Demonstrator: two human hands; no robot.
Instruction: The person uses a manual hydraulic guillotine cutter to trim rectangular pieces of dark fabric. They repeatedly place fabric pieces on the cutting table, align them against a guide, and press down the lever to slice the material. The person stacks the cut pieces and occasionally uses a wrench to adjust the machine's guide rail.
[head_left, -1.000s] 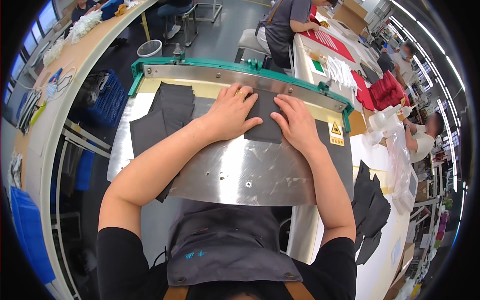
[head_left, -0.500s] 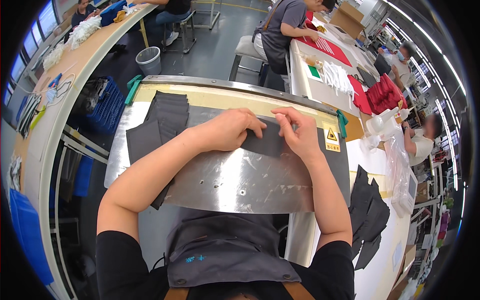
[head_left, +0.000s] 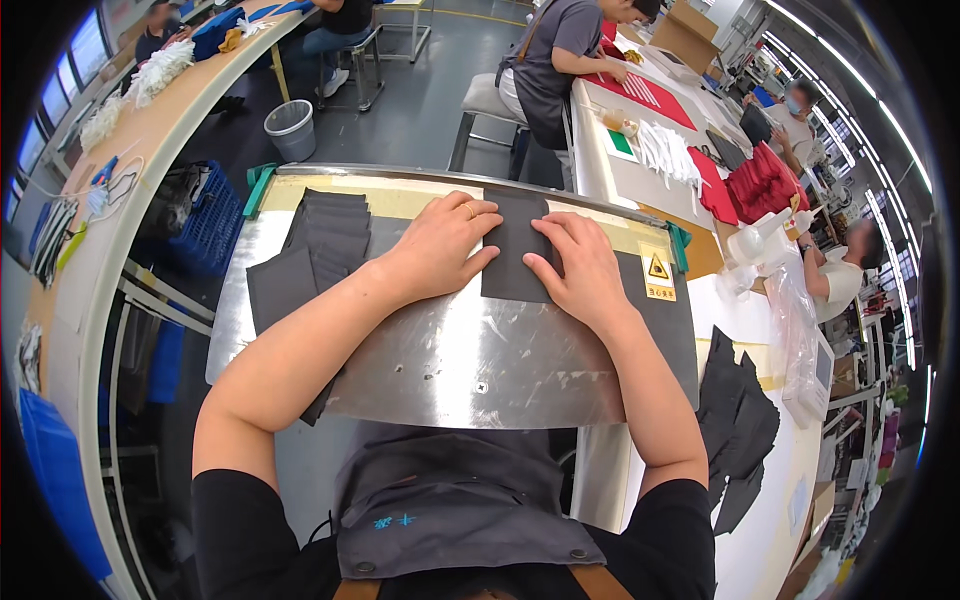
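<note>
Flat metal machine plate (head_left: 400, 385) central, near. On its far half: black rectangular fabric piece (head_left: 515, 280), left hand (head_left: 447, 240) at its left edge, right hand (head_left: 580, 265) on its right side. Plate's left: overlapping black fabric pieces (head_left: 335, 225); far right: yellow-and-white rectangular warning label (head_left: 658, 270). Beyond plate, left: round grey bin (head_left: 290, 130) on floor. Near right: jagged black fabric scraps (head_left: 740, 420) on long white worktable (head_left: 785, 460).

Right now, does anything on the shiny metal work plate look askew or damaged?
Yes: overlapping black rectangular sheets at the left are fanned crookedly, not squared up; pale scuffs make the metal plate look worn.
</note>
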